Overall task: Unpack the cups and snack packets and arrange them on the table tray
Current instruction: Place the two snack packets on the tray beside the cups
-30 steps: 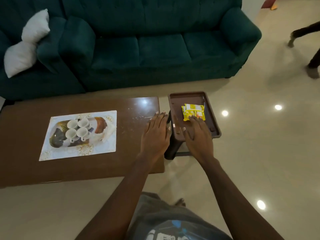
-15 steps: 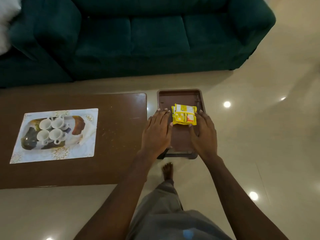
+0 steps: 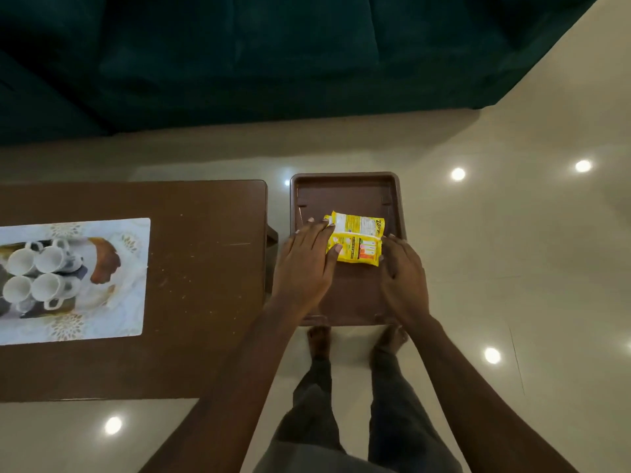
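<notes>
Clerk: Moved since the last entry: left grip (image 3: 304, 268), off the left rim of the tray (image 3: 345, 189) and onto the packets (image 3: 356, 242). The view has also tipped further down, so both bare feet (image 3: 319, 339) now show below the tray.

Checker: Item one, packets. Count and place?

Clerk: Two, yellow, one overlapping the other. They lie flat inside the tray, about mid-length and slightly right of centre.

Checker: Left grip, state?

Clerk: Slack. The fingers (image 3: 317, 230) are straight and lie flat over the packets' left end, and the thumb rests on the nearer packet. Nothing is clasped.

Checker: Right grip?

Clerk: Right grip (image 3: 404, 278) is also slack, with the fingers loosely bent and the tips at the packets' right edge. I cannot tell whether they touch or stop just short.

Checker: Tray?

Clerk: Brown, rimmed and rectangular. It stands just beside the right end of the bench (image 3: 205, 285), with a narrow gap between them.

Checker: On the bench?

Clerk: One flat box (image 3: 75, 281) at the far left, lid printed with four white cups and partly cut off by the frame. It is well apart from both grips.

Checker: Surroundings?

Clerk: Green sofa (image 3: 239, 56) beyond the bench, and a glossy cream floor (image 3: 512, 268) with lamp reflections.
</notes>
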